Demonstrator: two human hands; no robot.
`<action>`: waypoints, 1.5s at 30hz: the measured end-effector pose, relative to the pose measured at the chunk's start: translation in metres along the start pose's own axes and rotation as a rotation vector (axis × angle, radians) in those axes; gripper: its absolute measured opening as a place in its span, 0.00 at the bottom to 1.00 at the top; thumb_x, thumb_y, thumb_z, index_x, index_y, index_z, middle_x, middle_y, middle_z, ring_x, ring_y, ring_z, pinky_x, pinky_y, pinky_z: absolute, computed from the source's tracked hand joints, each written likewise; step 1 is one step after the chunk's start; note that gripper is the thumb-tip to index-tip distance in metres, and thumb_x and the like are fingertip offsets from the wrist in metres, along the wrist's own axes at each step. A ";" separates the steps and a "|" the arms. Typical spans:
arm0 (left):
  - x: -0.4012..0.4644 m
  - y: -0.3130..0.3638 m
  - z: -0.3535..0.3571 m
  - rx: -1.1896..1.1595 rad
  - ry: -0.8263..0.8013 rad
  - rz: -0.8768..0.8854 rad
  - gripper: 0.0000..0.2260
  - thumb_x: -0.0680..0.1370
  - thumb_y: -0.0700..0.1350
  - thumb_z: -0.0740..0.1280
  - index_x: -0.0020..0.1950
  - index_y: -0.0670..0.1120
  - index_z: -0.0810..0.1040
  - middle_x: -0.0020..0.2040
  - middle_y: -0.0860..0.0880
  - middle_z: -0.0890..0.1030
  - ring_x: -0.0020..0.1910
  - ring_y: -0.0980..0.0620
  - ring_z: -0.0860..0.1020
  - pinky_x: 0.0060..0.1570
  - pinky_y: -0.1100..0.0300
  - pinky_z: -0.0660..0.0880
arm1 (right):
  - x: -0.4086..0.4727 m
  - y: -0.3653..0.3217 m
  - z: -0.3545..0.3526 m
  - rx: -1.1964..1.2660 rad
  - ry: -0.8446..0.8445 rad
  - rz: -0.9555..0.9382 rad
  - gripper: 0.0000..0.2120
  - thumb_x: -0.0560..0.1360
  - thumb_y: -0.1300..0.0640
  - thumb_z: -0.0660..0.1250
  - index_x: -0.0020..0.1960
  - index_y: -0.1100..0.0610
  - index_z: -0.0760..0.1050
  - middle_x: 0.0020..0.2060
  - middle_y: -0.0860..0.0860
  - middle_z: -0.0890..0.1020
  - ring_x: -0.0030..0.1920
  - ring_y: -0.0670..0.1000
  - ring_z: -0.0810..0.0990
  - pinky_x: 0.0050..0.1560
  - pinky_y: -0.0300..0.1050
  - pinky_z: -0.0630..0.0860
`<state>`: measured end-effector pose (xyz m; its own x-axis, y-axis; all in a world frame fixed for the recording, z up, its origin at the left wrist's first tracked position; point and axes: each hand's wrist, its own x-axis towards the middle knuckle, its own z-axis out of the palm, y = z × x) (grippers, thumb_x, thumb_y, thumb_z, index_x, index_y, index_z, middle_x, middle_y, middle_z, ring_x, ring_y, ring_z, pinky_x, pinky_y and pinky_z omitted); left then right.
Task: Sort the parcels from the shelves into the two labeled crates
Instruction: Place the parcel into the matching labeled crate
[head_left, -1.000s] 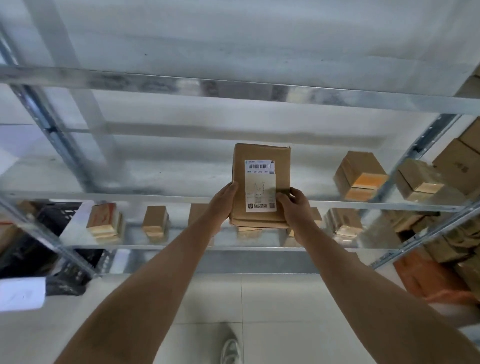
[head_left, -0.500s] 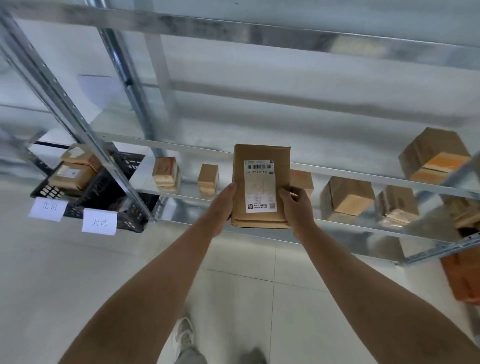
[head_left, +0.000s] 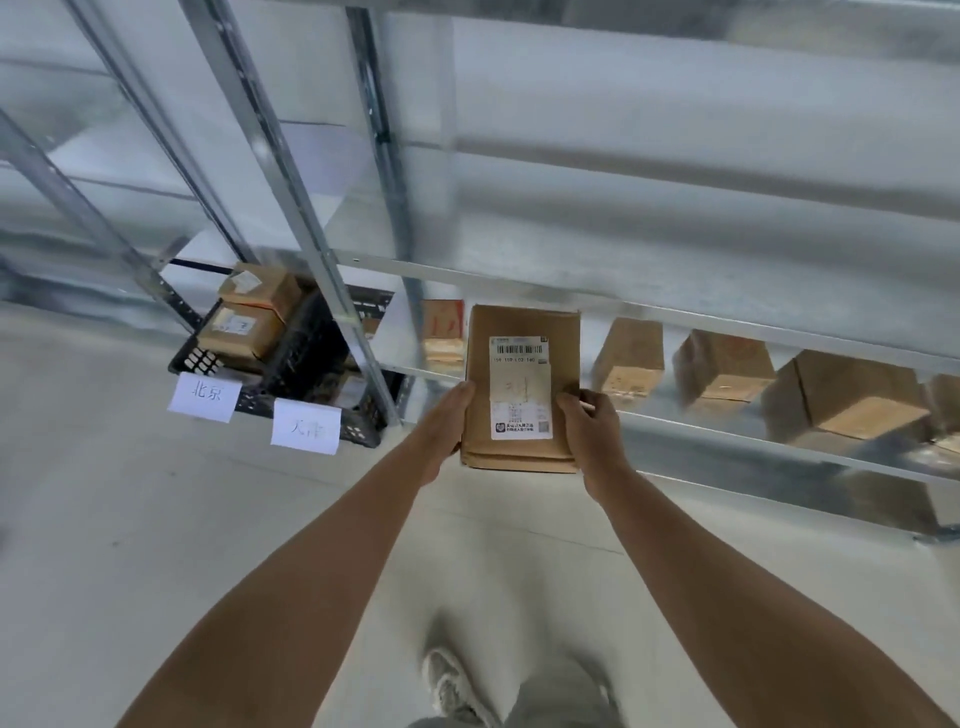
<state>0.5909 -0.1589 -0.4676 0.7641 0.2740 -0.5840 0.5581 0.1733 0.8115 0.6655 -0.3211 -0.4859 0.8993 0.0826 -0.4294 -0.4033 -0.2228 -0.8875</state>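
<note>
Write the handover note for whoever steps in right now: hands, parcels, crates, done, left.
Left hand: grips the left edge of the flat brown parcel.
Right hand: grips its right edge, thumb on the front. The parcel is held upright in the air before the shelf, shipping label facing the camera.
Crates: two black crates on the floor at left, side by side. The 北京 crate holds at least two boxes; what the 天津 crate holds cannot be made out.
Done: some parcels are crated; this one is picked.
Left: read the label, drop the parcel in the matching crate, then clear the shelf boxes on the lower shelf.
</note>
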 end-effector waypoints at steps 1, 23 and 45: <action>0.002 -0.002 -0.017 -0.015 0.003 -0.010 0.18 0.86 0.55 0.51 0.68 0.50 0.73 0.60 0.50 0.80 0.53 0.54 0.78 0.62 0.53 0.72 | -0.001 0.002 0.018 -0.007 -0.001 0.006 0.14 0.81 0.54 0.63 0.65 0.56 0.70 0.48 0.49 0.79 0.43 0.46 0.78 0.38 0.40 0.75; 0.135 0.012 -0.398 -0.043 0.227 -0.233 0.18 0.86 0.54 0.53 0.68 0.48 0.74 0.60 0.47 0.81 0.53 0.52 0.78 0.49 0.57 0.72 | 0.062 -0.029 0.425 -0.175 -0.224 0.144 0.12 0.81 0.52 0.64 0.61 0.55 0.69 0.48 0.49 0.80 0.45 0.48 0.79 0.40 0.43 0.75; 0.443 0.001 -0.643 0.257 -0.081 -0.202 0.14 0.87 0.49 0.52 0.70 0.51 0.70 0.60 0.49 0.78 0.57 0.49 0.75 0.56 0.52 0.70 | 0.245 0.023 0.728 -0.186 0.062 0.257 0.24 0.82 0.48 0.60 0.75 0.54 0.64 0.58 0.49 0.76 0.57 0.52 0.76 0.61 0.53 0.75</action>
<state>0.7217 0.5703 -0.7121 0.6469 0.1804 -0.7409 0.7566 -0.0301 0.6532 0.7530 0.4014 -0.7334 0.7831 -0.0571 -0.6193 -0.5855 -0.4034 -0.7032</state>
